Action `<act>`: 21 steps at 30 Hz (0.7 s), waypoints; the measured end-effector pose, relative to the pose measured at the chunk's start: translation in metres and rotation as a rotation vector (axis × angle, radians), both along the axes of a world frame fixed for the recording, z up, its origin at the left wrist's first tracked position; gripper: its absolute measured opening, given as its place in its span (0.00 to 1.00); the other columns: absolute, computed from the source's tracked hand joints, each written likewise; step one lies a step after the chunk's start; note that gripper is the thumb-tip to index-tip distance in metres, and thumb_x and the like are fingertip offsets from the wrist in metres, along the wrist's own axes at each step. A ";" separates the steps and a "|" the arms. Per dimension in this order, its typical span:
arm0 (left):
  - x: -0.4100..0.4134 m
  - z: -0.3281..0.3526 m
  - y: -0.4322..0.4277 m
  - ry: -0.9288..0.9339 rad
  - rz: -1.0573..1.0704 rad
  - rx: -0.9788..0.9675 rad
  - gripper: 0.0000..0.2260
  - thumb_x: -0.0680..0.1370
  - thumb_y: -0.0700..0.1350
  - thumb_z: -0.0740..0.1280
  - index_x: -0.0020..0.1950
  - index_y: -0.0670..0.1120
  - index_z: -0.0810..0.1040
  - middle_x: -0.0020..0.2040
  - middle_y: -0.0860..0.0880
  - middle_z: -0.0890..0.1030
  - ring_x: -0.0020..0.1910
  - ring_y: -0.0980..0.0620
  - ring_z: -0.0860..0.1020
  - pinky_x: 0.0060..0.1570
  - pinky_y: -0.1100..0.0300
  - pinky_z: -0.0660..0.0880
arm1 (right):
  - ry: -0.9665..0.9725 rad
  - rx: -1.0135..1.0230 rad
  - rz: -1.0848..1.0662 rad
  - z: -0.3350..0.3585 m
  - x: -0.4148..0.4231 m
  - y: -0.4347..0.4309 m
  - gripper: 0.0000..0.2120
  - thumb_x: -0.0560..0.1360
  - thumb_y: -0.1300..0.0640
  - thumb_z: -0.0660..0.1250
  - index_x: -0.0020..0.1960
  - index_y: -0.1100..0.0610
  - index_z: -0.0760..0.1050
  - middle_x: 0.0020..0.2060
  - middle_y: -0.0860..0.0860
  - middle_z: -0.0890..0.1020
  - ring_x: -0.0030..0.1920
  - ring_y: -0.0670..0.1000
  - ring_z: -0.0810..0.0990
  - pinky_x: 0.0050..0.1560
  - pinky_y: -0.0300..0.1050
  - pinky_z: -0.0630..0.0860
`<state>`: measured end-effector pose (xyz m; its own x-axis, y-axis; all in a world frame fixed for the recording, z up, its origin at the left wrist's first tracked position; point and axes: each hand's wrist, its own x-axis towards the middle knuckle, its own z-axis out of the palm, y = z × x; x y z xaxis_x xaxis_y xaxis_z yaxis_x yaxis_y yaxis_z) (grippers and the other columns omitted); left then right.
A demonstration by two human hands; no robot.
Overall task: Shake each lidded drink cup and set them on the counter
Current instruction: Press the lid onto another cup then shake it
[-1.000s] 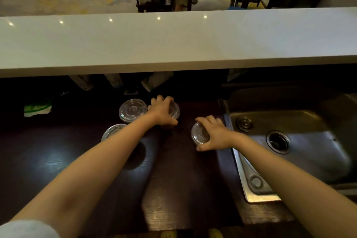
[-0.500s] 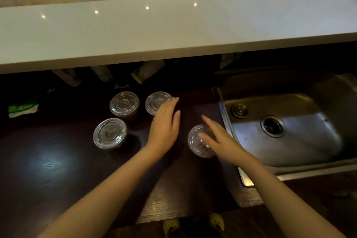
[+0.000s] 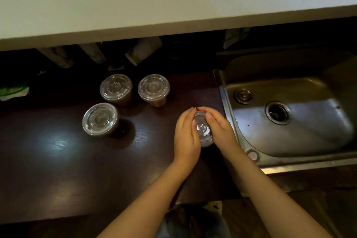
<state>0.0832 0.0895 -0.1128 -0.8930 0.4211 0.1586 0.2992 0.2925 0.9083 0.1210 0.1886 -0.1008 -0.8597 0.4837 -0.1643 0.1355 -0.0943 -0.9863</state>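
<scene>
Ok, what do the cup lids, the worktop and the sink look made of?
Cup lids: clear thin plastic, likely; see-through with moulded rings. Worktop: dark wood-grain, maybe laminate; semi-gloss glare. Sink: brushed stainless steel, seemingly; dull metallic sheen.

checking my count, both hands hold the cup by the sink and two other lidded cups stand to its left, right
Not quite: the head view shows three other lidded cups to its left, not two. The left hand and right hand do hold the cup by the sink.
</scene>
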 end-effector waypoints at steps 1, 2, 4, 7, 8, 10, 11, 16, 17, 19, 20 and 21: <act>0.000 -0.001 0.001 0.000 0.003 0.006 0.21 0.79 0.48 0.51 0.67 0.42 0.73 0.63 0.55 0.71 0.64 0.58 0.71 0.66 0.66 0.66 | 0.008 -0.016 0.001 -0.001 0.000 0.000 0.13 0.80 0.63 0.55 0.57 0.51 0.75 0.54 0.52 0.81 0.54 0.47 0.80 0.51 0.37 0.77; 0.000 -0.001 0.001 0.005 0.004 0.012 0.21 0.80 0.48 0.51 0.66 0.42 0.73 0.63 0.55 0.71 0.64 0.58 0.71 0.66 0.65 0.66 | 0.013 -0.026 -0.001 -0.002 0.000 0.001 0.13 0.80 0.63 0.55 0.57 0.51 0.75 0.54 0.52 0.81 0.54 0.48 0.80 0.52 0.38 0.77; 0.000 -0.001 0.000 0.014 -0.007 0.027 0.20 0.80 0.48 0.51 0.67 0.41 0.72 0.63 0.53 0.72 0.64 0.59 0.70 0.65 0.66 0.66 | 0.023 -0.033 -0.012 -0.002 0.000 0.000 0.13 0.80 0.62 0.55 0.56 0.50 0.75 0.53 0.51 0.81 0.53 0.48 0.80 0.51 0.38 0.77; -0.005 -0.001 -0.002 -0.103 -0.033 0.075 0.19 0.81 0.48 0.52 0.69 0.45 0.69 0.66 0.50 0.72 0.64 0.64 0.69 0.66 0.67 0.66 | 0.035 -0.030 -0.066 -0.002 0.003 -0.005 0.13 0.81 0.61 0.54 0.58 0.51 0.74 0.53 0.50 0.80 0.54 0.48 0.80 0.52 0.37 0.77; -0.008 0.000 -0.002 -0.181 -0.042 0.111 0.19 0.81 0.49 0.52 0.70 0.47 0.68 0.68 0.49 0.72 0.66 0.63 0.69 0.67 0.65 0.66 | 0.032 -0.028 -0.091 -0.003 0.005 -0.008 0.13 0.81 0.60 0.53 0.59 0.52 0.73 0.54 0.50 0.80 0.55 0.47 0.79 0.52 0.36 0.77; -0.013 0.000 -0.003 -0.278 -0.060 0.157 0.18 0.80 0.49 0.52 0.70 0.52 0.66 0.68 0.49 0.72 0.67 0.59 0.70 0.68 0.58 0.67 | 0.028 -0.024 -0.135 -0.005 0.012 -0.014 0.14 0.82 0.58 0.52 0.63 0.53 0.71 0.57 0.50 0.78 0.57 0.46 0.78 0.55 0.36 0.76; -0.016 0.001 -0.003 -0.291 -0.068 0.154 0.17 0.80 0.50 0.52 0.69 0.53 0.66 0.67 0.50 0.73 0.67 0.57 0.71 0.68 0.56 0.68 | 0.023 -0.009 -0.150 -0.006 0.017 -0.017 0.15 0.82 0.58 0.51 0.66 0.53 0.69 0.60 0.49 0.77 0.60 0.45 0.76 0.58 0.36 0.74; -0.042 0.001 -0.003 -0.273 -0.076 0.037 0.17 0.82 0.49 0.52 0.70 0.48 0.69 0.61 0.53 0.76 0.64 0.55 0.73 0.67 0.51 0.69 | -0.051 0.153 -0.127 -0.011 0.043 -0.038 0.22 0.82 0.56 0.50 0.75 0.51 0.52 0.71 0.41 0.60 0.69 0.34 0.58 0.63 0.21 0.56; -0.049 0.001 -0.002 -0.259 -0.060 0.011 0.17 0.82 0.49 0.53 0.69 0.47 0.70 0.60 0.53 0.77 0.64 0.55 0.74 0.67 0.51 0.69 | -0.068 0.171 -0.105 -0.012 0.048 -0.043 0.23 0.82 0.55 0.50 0.75 0.49 0.49 0.71 0.39 0.57 0.70 0.33 0.55 0.63 0.19 0.53; -0.058 0.005 -0.003 -0.233 -0.007 -0.016 0.16 0.83 0.47 0.54 0.66 0.45 0.73 0.57 0.53 0.78 0.62 0.55 0.75 0.66 0.54 0.70 | -0.091 0.210 -0.079 -0.013 0.058 -0.050 0.24 0.81 0.53 0.50 0.74 0.46 0.46 0.71 0.37 0.54 0.71 0.34 0.52 0.63 0.18 0.50; -0.057 0.009 -0.005 -0.224 0.030 -0.013 0.16 0.83 0.46 0.54 0.66 0.45 0.74 0.56 0.52 0.79 0.61 0.55 0.76 0.64 0.59 0.70 | -0.101 0.229 -0.086 -0.013 0.060 -0.049 0.24 0.81 0.53 0.51 0.74 0.45 0.47 0.71 0.37 0.55 0.71 0.35 0.52 0.62 0.19 0.50; -0.053 0.012 -0.007 -0.220 0.078 -0.002 0.15 0.82 0.45 0.55 0.65 0.44 0.75 0.56 0.52 0.79 0.60 0.55 0.76 0.61 0.65 0.70 | -0.105 0.240 -0.108 -0.011 0.060 -0.045 0.23 0.81 0.53 0.51 0.75 0.47 0.50 0.70 0.38 0.56 0.71 0.35 0.53 0.62 0.18 0.50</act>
<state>0.0303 0.0827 -0.1007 -0.9357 0.3499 -0.0442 0.0706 0.3084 0.9486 0.1811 0.1438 -0.1114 -0.7853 0.6074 -0.1199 0.2404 0.1207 -0.9632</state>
